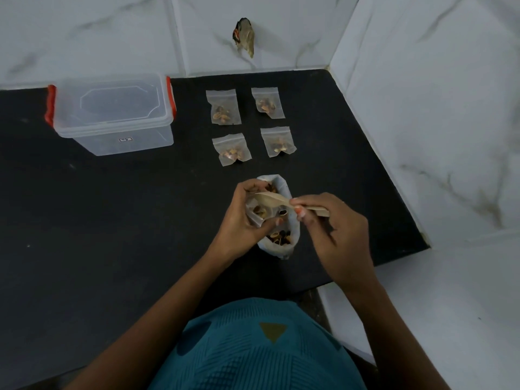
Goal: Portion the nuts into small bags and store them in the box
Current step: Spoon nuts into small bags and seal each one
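A large white bag of nuts [284, 246] lies open on the black counter [140, 220]. My left hand [242, 218] holds a small clear bag [257, 212] over it, with a few nuts inside. My right hand [334, 229] pinches the handle of a wooden spoon [270, 200], whose bowl sits at the small bag's mouth. Several filled small bags [223, 106] lie in two rows beyond the hands. A clear plastic box [112, 114] with red clips stands at the back left, its lid on.
White marble-patterned walls close the counter at the back and on the right. A small dark object [244, 36] hangs on the back wall. The counter's right edge runs diagonally near my right hand.
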Demonstrator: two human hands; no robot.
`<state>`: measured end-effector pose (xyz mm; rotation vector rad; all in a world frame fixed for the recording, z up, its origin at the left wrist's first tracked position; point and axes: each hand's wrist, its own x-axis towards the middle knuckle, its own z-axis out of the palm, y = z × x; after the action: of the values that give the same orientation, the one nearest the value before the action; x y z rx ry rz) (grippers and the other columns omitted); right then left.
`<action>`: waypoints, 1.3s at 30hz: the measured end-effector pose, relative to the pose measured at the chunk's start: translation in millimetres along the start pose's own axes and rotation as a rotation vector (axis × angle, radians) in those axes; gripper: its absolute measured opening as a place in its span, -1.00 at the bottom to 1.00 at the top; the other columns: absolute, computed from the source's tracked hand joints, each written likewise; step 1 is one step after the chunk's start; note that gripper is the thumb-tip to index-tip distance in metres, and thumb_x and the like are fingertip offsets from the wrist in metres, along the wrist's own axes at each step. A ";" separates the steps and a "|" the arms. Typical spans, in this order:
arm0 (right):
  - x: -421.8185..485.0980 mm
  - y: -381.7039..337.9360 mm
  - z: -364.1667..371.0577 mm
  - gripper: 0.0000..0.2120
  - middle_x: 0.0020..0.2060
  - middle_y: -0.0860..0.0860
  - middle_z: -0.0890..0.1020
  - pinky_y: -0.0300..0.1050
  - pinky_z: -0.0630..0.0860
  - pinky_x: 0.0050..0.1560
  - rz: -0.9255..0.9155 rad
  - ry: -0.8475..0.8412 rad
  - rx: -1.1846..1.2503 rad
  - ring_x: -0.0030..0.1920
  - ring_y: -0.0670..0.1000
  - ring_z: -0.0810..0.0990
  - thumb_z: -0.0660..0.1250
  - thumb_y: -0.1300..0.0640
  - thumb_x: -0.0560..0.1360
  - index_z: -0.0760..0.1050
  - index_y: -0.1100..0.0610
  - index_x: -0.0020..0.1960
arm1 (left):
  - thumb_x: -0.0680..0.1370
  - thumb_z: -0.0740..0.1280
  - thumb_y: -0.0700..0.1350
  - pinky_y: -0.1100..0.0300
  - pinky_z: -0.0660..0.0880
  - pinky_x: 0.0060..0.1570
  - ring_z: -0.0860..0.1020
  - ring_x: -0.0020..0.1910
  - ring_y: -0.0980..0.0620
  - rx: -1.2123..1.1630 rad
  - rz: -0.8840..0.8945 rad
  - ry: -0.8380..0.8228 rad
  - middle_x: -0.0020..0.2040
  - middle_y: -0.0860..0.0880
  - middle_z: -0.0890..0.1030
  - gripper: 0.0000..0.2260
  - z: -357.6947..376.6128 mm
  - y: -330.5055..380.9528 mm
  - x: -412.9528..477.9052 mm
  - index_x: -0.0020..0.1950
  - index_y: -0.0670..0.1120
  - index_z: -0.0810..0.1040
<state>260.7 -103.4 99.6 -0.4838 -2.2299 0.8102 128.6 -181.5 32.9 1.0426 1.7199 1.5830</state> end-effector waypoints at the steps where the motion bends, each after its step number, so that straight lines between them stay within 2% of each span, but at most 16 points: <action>1: -0.3 0.2 -1.1 -0.83 -0.12 -0.07 0.54 -0.33 0.51 -0.11 -0.006 0.008 0.004 -0.12 -0.14 0.56 0.22 0.20 0.49 0.52 0.17 0.04 | 0.37 0.46 -0.35 0.46 0.39 0.02 0.45 0.06 0.37 -0.001 -0.002 0.002 0.07 0.16 0.43 -0.47 0.2 -0.2 0.0 0.16 0.03 0.31; 3: -1.5 -0.1 -1.5 -0.84 -0.13 -0.08 0.54 -0.34 0.50 -0.11 -0.022 0.011 0.016 -0.13 -0.16 0.55 0.21 0.19 0.48 0.49 0.12 0.04 | 0.37 0.45 -0.36 0.43 0.40 0.04 0.46 0.06 0.32 -0.008 0.002 -0.001 0.08 0.15 0.43 -0.46 -0.1 1.1 0.1 0.15 0.08 0.30; 5: -3.3 0.0 2.6 -0.83 -0.12 -0.09 0.53 -0.28 0.52 -0.11 -0.012 -0.025 0.008 -0.12 -0.15 0.55 0.21 0.19 0.48 0.52 0.15 0.02 | 0.39 0.45 -0.32 0.42 0.41 0.05 0.46 0.06 0.30 -0.013 0.016 -0.011 0.08 0.13 0.44 -0.48 -0.3 3.6 -0.1 0.15 0.09 0.30; 7: -5.3 1.1 9.0 -0.82 -0.13 -0.07 0.56 -0.19 0.52 -0.14 0.012 -0.067 -0.018 -0.13 -0.10 0.56 0.21 0.20 0.47 0.54 0.19 0.01 | 0.38 0.44 -0.19 0.42 0.40 0.07 0.47 0.06 0.30 -0.019 0.050 -0.028 0.06 0.11 0.44 -0.52 0.6 7.5 -1.1 0.17 0.08 0.29; 10: -5.0 3.0 10.5 -0.84 -0.15 -0.02 0.60 -0.18 0.52 -0.14 -0.009 -0.062 -0.023 -0.15 -0.06 0.58 0.21 0.19 0.48 0.46 0.09 0.04 | 0.36 0.40 -0.03 0.38 0.41 0.09 0.48 0.07 0.24 -0.016 0.049 -0.040 0.06 0.11 0.45 -0.54 2.0 8.9 -2.3 0.18 0.11 0.30; 13: -1.2 4.8 5.5 -0.84 -0.13 -0.08 0.54 -0.29 0.51 -0.11 -0.023 -0.012 -0.013 -0.14 -0.12 0.56 0.21 0.18 0.49 0.49 0.11 0.04 | 0.36 0.44 -0.15 0.39 0.40 0.07 0.46 0.09 0.26 -0.010 0.031 -0.011 0.09 0.12 0.44 -0.52 0.5 3.9 -1.3 0.17 0.12 0.31; 17: 1.4 4.1 -0.7 -0.83 -0.16 -0.07 0.57 -0.38 0.49 -0.13 0.055 0.061 0.063 -0.16 -0.20 0.56 0.21 0.14 0.51 0.49 0.18 0.03 | 0.36 0.44 -0.29 0.45 0.38 0.07 0.43 0.12 0.35 -0.020 0.024 -0.017 0.12 0.15 0.40 -0.45 -0.7 -0.7 -0.4 0.18 0.11 0.28; 20: 3.1 3.4 -5.3 -0.90 -0.28 -0.22 0.58 -0.43 0.46 -0.19 0.241 0.162 0.175 -0.21 -0.27 0.56 0.22 0.17 0.50 0.49 0.08 -0.04 | 0.37 0.43 -0.32 0.46 0.36 0.11 0.40 0.16 0.35 -0.027 -0.004 -0.023 0.17 0.14 0.39 -0.44 -1.9 -7.0 -1.1 0.19 0.11 0.27; 22: 2.1 10.6 -3.7 -0.87 -0.34 -0.21 0.61 -0.42 0.45 -0.25 0.428 0.243 0.280 -0.28 -0.25 0.56 0.27 0.23 0.49 0.51 0.02 -0.08 | 0.39 0.42 -0.36 0.48 0.35 0.12 0.40 0.16 0.35 -0.022 -0.026 -0.020 0.17 0.10 0.39 -0.42 -4.1 -12.4 -1.8 0.19 0.12 0.27; 25: -8.3 32.3 4.9 -0.84 -0.38 -0.10 0.61 -0.39 0.45 -0.32 0.645 0.289 0.328 -0.35 -0.21 0.54 0.29 0.30 0.48 0.55 0.07 -0.12 | 0.40 0.42 -0.35 0.48 0.36 0.12 0.41 0.15 0.34 -0.007 -0.057 0.001 0.15 0.07 0.41 -0.43 -8.8 -16.7 -3.3 0.18 0.15 0.27; 28: -28.5 56.4 19.6 -0.90 -0.33 -0.02 0.62 -0.36 0.46 -0.28 0.801 0.199 0.228 -0.35 -0.21 0.55 0.33 0.30 0.47 0.59 0.18 -0.08 | 0.40 0.41 -0.37 0.47 0.35 0.16 0.41 0.14 0.37 0.019 -0.055 0.022 0.10 0.10 0.40 -0.41 -12.5 -20.8 -4.8 0.19 0.14 0.25; 31: -45.6 67.2 32.9 -0.90 -0.27 0.00 0.64 -0.26 0.50 -0.17 0.908 0.076 0.154 -0.27 -0.16 0.59 0.34 0.28 0.47 0.58 0.11 -0.12 | 0.40 0.40 -0.39 0.48 0.34 0.17 0.40 0.16 0.38 0.012 -0.070 0.010 0.11 0.12 0.38 -0.39 -13.8 -22.8 -5.4 0.21 0.14 0.23; 34: -52.0 65.2 37.5 -0.87 -0.28 -0.07 0.60 -0.39 0.50 -0.21 0.822 0.005 0.049 -0.27 -0.24 0.58 0.34 0.31 0.46 0.52 0.09 -0.15 | 0.40 0.38 -0.41 0.47 0.34 0.19 0.38 0.17 0.39 0.020 -0.069 -0.026 0.12 0.11 0.36 -0.38 -13.1 -23.6 -4.6 0.22 0.12 0.21; 35: -52.9 64.5 37.9 -0.88 -0.29 -0.08 0.58 -0.38 0.51 -0.21 0.772 -0.033 -0.007 -0.28 -0.23 0.58 0.34 0.31 0.46 0.51 0.10 -0.15 | 0.40 0.37 -0.41 0.45 0.35 0.20 0.38 0.18 0.38 0.018 -0.074 -0.045 0.13 0.11 0.35 -0.39 -12.6 -23.2 -4.3 0.22 0.12 0.21; 39: -53.7 67.5 38.7 -0.94 -0.17 0.03 0.61 -0.13 0.55 -0.11 0.681 -0.183 -0.207 -0.13 -0.05 0.57 0.33 0.24 0.47 0.54 0.18 -0.07 | 0.36 0.33 -0.26 0.33 0.37 0.24 0.37 0.24 0.16 0.025 -0.065 -0.102 0.19 0.04 0.32 -0.43 -8.2 -20.4 -3.4 0.23 0.15 0.20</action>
<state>276.1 -98.9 6.4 -1.3636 -2.3419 0.9854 120.2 -188.8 13.6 1.0503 1.6916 1.4473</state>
